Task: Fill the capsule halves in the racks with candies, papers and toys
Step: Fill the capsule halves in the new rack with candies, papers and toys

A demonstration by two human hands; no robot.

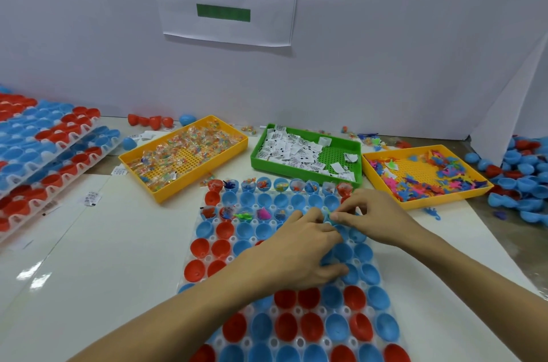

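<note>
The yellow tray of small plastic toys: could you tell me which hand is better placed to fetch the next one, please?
Probably the right hand: the yellow tray of small plastic toys lies just beyond it on the right, while the left hand would have to cross over.

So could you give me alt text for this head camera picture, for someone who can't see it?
Two bare hands, left hand and right hand, meet over a rack of red and blue capsule halves, pinching a small toy. Behind lie a candy tray, a green paper tray and a toy tray.
</note>
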